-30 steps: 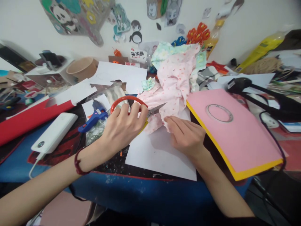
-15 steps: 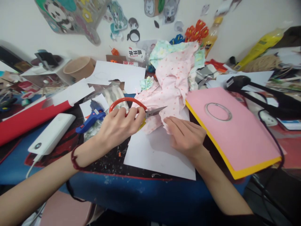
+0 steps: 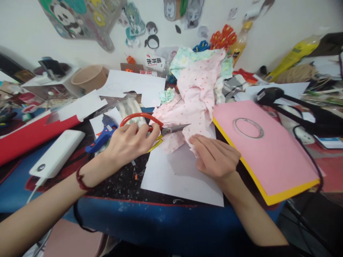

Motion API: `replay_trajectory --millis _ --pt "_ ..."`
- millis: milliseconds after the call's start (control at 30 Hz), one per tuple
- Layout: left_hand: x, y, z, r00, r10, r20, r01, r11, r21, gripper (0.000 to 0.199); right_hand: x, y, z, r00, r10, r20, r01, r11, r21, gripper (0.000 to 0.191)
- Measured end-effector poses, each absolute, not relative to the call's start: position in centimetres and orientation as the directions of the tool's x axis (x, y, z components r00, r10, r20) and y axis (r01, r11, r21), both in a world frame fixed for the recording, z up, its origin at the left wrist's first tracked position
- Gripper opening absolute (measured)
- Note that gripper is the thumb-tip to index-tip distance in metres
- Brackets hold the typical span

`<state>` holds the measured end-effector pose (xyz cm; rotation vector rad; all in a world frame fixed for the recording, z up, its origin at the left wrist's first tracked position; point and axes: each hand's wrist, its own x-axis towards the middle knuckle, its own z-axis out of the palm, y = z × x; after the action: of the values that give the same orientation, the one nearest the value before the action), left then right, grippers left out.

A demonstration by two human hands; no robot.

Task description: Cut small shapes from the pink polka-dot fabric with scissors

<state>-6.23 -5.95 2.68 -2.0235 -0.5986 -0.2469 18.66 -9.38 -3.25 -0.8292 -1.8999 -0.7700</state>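
Head view: your left hand (image 3: 131,142) grips red-handled scissors (image 3: 166,131), blades directed toward the spotted pink cloth (image 3: 197,87). Your right hand (image 3: 217,156) pinches the cloth's near edge above white paper (image 3: 182,180).

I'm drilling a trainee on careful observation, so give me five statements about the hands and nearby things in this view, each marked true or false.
1. The left hand holds the red-handled metal scissors. True.
2. The right hand pinches the pink spotted cloth. True.
3. The thin grey round ring lies on the cloth. False: the ring lies on the pink rectangular sheet.
4. The right hand holds the blue plastic glue gun. False: the glue gun lies left of the left hand, and neither hand holds it.
5. A thin white cable runs from one end of the white rectangular power bank. True.
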Motion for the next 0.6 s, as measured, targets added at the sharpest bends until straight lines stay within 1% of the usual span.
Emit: replay_trajectory --millis 100,167,233,333,400,500,600 --pt "-6.4 -6.0 2.7 0.858 0.321 0.401 0.508 -0.416 -0.754 0.015 18.8 -9.4 -3.0 -0.374 0.227 0.899 0.788 0.589 0.179 0.026" --pt "-6.4 -6.2 2.7 0.845 0.356 0.399 0.525 -0.417 -0.742 0.014 18.9 -9.5 -2.9 -0.366 0.214 0.906 0.785 0.594 0.177 0.026" --pt "-6.3 -6.3 2.5 0.807 0.429 0.406 0.573 -0.403 -0.714 0.014 18.9 -9.6 -2.9 -0.367 0.203 0.908 0.777 0.603 0.179 0.026" --pt "-5.9 -6.6 2.4 0.736 0.537 0.412 0.646 -0.376 -0.665 0.023 19.0 -9.7 -3.0 -0.393 0.223 0.892 0.759 0.626 0.178 0.026" --pt "-5.6 -6.6 2.2 0.71 0.582 0.397 0.664 -0.367 -0.651 0.024 18.9 -9.8 -3.1 -0.403 0.234 0.885 0.749 0.639 0.173 0.024" --pt "-5.2 -6.6 1.9 0.7 0.615 0.363 0.666 -0.38 -0.641 0.022 18.9 -9.9 -3.2 -0.419 0.229 0.879 0.736 0.653 0.181 0.023" --pt "-4.9 -6.5 1.6 0.719 0.606 0.34 0.655 -0.43 -0.621 0.023 19.0 -9.9 -3.1 -0.443 0.227 0.867 0.727 0.656 0.2 0.024"
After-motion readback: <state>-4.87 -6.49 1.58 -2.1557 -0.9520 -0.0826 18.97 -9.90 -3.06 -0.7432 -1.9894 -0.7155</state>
